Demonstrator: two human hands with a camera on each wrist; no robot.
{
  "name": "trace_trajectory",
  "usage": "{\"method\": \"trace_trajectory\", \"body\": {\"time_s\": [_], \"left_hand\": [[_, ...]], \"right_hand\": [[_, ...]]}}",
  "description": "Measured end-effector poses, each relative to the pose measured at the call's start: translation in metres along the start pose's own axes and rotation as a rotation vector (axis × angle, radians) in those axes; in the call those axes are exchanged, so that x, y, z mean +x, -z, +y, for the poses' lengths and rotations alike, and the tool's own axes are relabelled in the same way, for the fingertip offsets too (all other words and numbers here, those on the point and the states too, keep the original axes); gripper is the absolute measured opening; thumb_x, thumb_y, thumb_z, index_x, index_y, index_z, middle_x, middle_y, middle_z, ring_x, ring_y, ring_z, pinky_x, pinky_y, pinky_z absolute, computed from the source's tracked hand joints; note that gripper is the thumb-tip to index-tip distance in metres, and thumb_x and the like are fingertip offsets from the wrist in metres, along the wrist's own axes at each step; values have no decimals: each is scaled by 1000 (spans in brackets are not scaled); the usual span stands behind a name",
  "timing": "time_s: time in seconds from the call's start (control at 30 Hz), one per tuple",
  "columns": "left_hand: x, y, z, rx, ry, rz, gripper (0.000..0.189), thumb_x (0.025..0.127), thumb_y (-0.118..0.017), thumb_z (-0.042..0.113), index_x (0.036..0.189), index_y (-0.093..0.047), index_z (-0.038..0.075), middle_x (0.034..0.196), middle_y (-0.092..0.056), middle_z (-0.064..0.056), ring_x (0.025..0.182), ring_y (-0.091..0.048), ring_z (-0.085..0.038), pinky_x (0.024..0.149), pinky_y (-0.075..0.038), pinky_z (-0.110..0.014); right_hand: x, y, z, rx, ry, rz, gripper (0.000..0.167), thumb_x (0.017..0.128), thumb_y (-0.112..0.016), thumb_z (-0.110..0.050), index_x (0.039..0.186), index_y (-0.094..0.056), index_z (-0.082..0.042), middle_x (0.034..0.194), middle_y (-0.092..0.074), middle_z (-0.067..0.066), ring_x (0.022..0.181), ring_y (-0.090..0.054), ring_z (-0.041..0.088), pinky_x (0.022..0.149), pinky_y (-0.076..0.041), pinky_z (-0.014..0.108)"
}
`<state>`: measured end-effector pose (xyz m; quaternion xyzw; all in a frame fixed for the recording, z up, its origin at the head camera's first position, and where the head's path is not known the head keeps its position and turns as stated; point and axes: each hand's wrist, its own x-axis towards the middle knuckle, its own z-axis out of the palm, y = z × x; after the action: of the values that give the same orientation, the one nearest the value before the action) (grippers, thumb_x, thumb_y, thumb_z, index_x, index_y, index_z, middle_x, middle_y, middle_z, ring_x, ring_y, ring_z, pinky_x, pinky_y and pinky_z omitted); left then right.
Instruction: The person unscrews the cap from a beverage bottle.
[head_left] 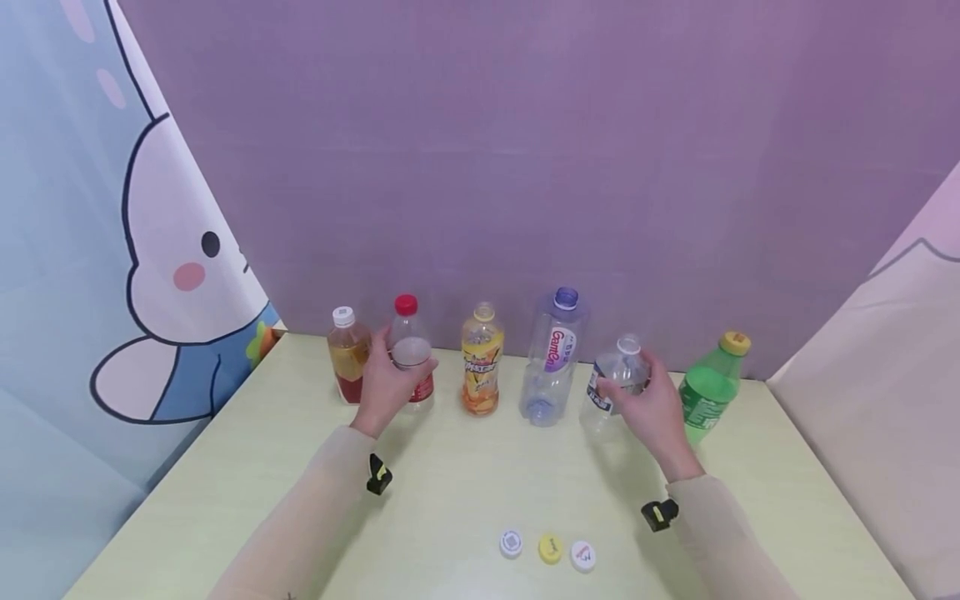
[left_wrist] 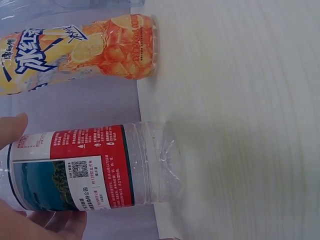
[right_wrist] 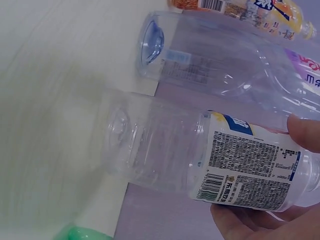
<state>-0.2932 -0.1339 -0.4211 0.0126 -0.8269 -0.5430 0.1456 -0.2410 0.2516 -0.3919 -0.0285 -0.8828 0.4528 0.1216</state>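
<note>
Red-capped bottle (head_left: 411, 352) and uncapped bottle (head_left: 621, 367) were gripped by curled left hand (head_left: 384, 385) and right hand (head_left: 656, 410) respectively; squeezing too hard risked buckling either.

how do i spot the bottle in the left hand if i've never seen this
Find the purple backdrop behind the pale table, then the row of six bottles before it. Take the second bottle from the left, gripped by the left hand. Unlike its neighbours, it has a red cap.
</note>
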Motion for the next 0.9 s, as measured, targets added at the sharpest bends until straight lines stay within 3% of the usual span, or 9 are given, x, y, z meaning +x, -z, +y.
{"method": "trace_trajectory", "body": {"time_s": [0.3, 0.5, 0.73, 0.9], "left_hand": [[-5, -3, 0, 38, -11, -21, 82, 89, -80, 31, 152, -33, 5, 146, -48, -18, 133, -49, -39, 105, -44, -61], [-10, -3, 3, 28, -29, -12, 82, 89, -80, 33, 152, -33, 7, 145, -48, -16, 132, -50, -38, 103, -45, -60], [-18, 0, 11, 8, -102, 12, 83, 89, -80, 32, 152, -32, 7, 144, -45, -15, 129, -50, -36, 102, -47, -59], [-28, 3, 21, 7, -158, 13, 82, 88, -81, 29, 152, -33, 8, 142, -46, -14, 127, -51, -34, 102, -47, -58]], "right_hand": [[4, -4, 13, -7, -8, 4, 103, 90, -75, -48, 161, -16, -2, 155, -34, 32, 138, -39, 50, 110, -35, 63], [2, -5, 16, 7, 4, 1, 104, 90, -75, -49, 161, -14, -3, 155, -34, 33, 138, -39, 50, 109, -37, 63], [-15, 14, -5, -45, -31, -35, 104, 95, -68, -51, 160, -8, 3, 151, -36, 37, 137, -40, 51, 107, -41, 60], [-29, 25, -22, -49, -13, 14, 94, 98, -62, -51, 158, -18, 6, 148, -41, 35, 136, -42, 50, 110, -39, 58]]}}
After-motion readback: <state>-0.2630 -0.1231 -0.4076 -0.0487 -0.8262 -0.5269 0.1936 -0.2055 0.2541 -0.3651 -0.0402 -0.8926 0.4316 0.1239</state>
